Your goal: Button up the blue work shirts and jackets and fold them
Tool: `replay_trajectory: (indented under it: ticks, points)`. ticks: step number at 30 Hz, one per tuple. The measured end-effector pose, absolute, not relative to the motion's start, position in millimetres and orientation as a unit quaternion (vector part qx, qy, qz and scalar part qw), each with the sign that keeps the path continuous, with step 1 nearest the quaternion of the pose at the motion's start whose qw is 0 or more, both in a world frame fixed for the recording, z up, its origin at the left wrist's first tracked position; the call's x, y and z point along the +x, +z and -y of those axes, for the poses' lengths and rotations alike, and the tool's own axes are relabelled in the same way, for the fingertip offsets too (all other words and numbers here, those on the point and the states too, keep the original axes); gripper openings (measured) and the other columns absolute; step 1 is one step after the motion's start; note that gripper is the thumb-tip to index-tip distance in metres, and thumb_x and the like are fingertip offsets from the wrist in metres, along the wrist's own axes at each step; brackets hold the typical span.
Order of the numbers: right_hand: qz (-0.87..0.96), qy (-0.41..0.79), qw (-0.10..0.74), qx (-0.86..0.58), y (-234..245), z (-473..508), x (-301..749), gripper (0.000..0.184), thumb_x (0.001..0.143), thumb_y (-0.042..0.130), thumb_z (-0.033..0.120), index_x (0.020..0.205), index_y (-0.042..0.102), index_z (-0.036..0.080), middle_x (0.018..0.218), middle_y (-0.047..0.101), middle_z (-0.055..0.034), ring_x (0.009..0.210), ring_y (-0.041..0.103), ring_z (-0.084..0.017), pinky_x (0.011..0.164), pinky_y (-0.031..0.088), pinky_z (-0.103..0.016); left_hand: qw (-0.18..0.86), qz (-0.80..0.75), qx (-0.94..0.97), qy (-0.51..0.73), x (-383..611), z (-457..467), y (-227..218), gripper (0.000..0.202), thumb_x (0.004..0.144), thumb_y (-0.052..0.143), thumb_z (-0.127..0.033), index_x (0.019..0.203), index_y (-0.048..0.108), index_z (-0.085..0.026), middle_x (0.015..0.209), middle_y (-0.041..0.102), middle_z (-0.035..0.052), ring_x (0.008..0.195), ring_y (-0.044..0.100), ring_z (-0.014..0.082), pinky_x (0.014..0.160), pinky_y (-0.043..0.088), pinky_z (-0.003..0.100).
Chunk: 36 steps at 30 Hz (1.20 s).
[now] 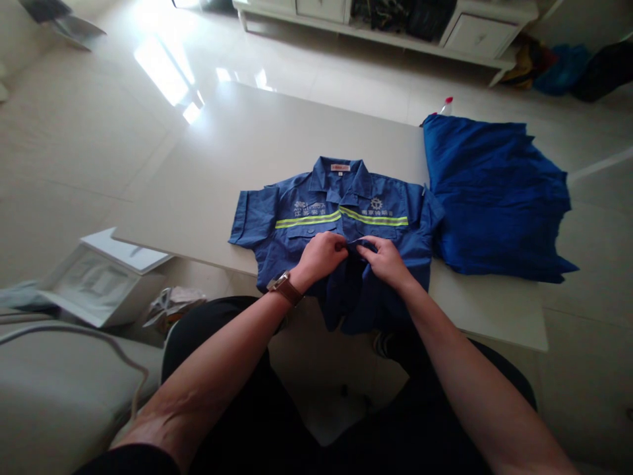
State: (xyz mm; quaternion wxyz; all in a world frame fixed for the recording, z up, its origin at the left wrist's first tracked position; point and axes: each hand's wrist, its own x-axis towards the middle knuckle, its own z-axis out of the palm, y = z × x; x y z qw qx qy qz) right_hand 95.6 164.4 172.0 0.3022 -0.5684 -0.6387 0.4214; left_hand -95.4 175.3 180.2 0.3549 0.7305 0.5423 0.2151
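Note:
A blue short-sleeved work shirt (297, 227) with a yellow reflective stripe lies face up on the white table (237, 165), its collar away from me and its hem hanging over the near edge. My left hand (321, 257), with a brown watch on the wrist, pinches the left side of the shirt's front opening. My right hand (386, 260) pinches the right side of the opening. The fingertips of both hands meet at the placket just below the stripe.
A pile of blue cloth (494, 198) lies on the table's right part, with a small bottle (446, 105) behind it. A white box (103, 277) and crumpled paper sit on the floor at left. A white cabinet (395, 26) stands at the back.

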Motion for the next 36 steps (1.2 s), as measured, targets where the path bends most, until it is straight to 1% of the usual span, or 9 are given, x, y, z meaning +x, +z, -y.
replay_trajectory:
  ticks: [7, 12, 17, 19, 22, 25, 27, 32, 36]
  points:
    - [0.619, 0.426, 0.313, -0.581, 162, -167, 92, 0.022, 0.087, 0.057, 0.033, 0.089, 0.072, 0.017, 0.086, 0.073, -0.0051, 0.082, 0.065, -0.022, 0.077, 0.047, -0.031, 0.360, -0.523, 0.739, 0.225, -95, -176, 180, 0.015, 0.077, 0.060, -0.015, 0.069, 0.072, -0.018, 0.061, 0.061, 0.0003, 0.058, 0.049, 0.0127, 0.060, 0.033, 0.026]
    - [0.639, 0.358, 0.288, -0.617, 166, -161, 87, 0.022, 0.089, 0.057, 0.034, 0.087, 0.071, 0.018, 0.085, 0.073, -0.0058, 0.080, 0.064, -0.021, 0.075, 0.045, -0.030, 0.357, -0.487, 0.767, 0.217, -94, -176, 182, 0.016, 0.076, 0.058, -0.013, 0.065, 0.070, -0.016, 0.062, 0.061, 0.0004, 0.058, 0.046, 0.0112, 0.059, 0.032, 0.026]
    - [0.665, 0.236, 0.253, -0.662, 173, -157, 85, 0.017, 0.090, 0.054, 0.028, 0.091, 0.069, 0.020, 0.093, 0.072, -0.0076, 0.087, 0.064, -0.023, 0.080, 0.045, -0.031, 0.362, -0.484, 0.776, 0.181, -95, -175, 185, 0.021, 0.077, 0.061, -0.015, 0.085, 0.080, -0.017, 0.075, 0.072, 0.0026, 0.067, 0.058, 0.0138, 0.065, 0.041, 0.025]
    - [0.667, 0.194, 0.253, -0.674, 174, -159, 90, 0.014, 0.087, 0.051, 0.023, 0.087, 0.065, 0.020, 0.094, 0.069, -0.0085, 0.089, 0.062, -0.023, 0.082, 0.045, -0.032, 0.359, -0.491, 0.779, 0.151, -97, -174, 186, 0.026, 0.078, 0.062, -0.016, 0.094, 0.082, -0.020, 0.082, 0.075, 0.0032, 0.072, 0.063, 0.0157, 0.069, 0.045, 0.025]
    - [0.678, 0.169, 0.236, -0.675, 177, -163, 99, 0.004, 0.077, 0.053, 0.018, 0.075, 0.055, 0.022, 0.088, 0.064, -0.0077, 0.085, 0.058, -0.023, 0.080, 0.043, -0.032, 0.349, -0.495, 0.791, 0.081, -102, -173, 187, 0.026, 0.077, 0.065, -0.019, 0.096, 0.082, -0.024, 0.087, 0.077, 0.0032, 0.076, 0.067, 0.0179, 0.072, 0.048, 0.027]
    - [0.703, 0.206, 0.225, -0.643, 181, -163, 105, 0.014, 0.066, 0.051, 0.013, 0.065, 0.041, 0.023, 0.081, 0.059, -0.0054, 0.078, 0.054, -0.020, 0.075, 0.040, -0.031, 0.359, -0.492, 0.793, 0.005, -107, -172, 186, 0.021, 0.078, 0.070, -0.029, 0.095, 0.082, -0.026, 0.090, 0.077, 0.0038, 0.080, 0.069, 0.0207, 0.072, 0.049, 0.029]
    - [0.705, 0.263, 0.240, -0.614, 182, -162, 105, 0.015, 0.061, 0.047, 0.012, 0.065, 0.038, 0.023, 0.075, 0.057, -0.0035, 0.074, 0.053, -0.018, 0.072, 0.039, -0.030, 0.360, -0.508, 0.783, -0.015, -108, -172, 185, 0.021, 0.080, 0.071, -0.037, 0.095, 0.081, -0.026, 0.093, 0.077, 0.0048, 0.084, 0.070, 0.0226, 0.073, 0.049, 0.030]
    - [0.630, 0.397, 0.332, -0.580, 179, -159, 93, 0.021, 0.057, 0.042, 0.016, 0.076, 0.046, 0.022, 0.069, 0.052, 0.0014, 0.067, 0.051, -0.016, 0.067, 0.038, -0.027, 0.330, -0.586, 0.739, 0.034, -100, -173, 178, 0.025, 0.089, 0.066, -0.046, 0.092, 0.072, -0.021, 0.094, 0.075, 0.0072, 0.085, 0.069, 0.0233, 0.071, 0.048, 0.030]
    - [0.582, 0.514, 0.320, -0.542, 180, -157, 88, 0.013, 0.069, 0.046, 0.024, 0.080, 0.053, 0.022, 0.069, 0.053, 0.0017, 0.067, 0.051, -0.016, 0.064, 0.040, -0.027, 0.277, -0.613, 0.735, 0.083, -94, -169, 174, 0.025, 0.089, 0.067, -0.038, 0.105, 0.065, -0.019, 0.104, 0.074, 0.0098, 0.095, 0.069, 0.0245, 0.075, 0.049, 0.031]
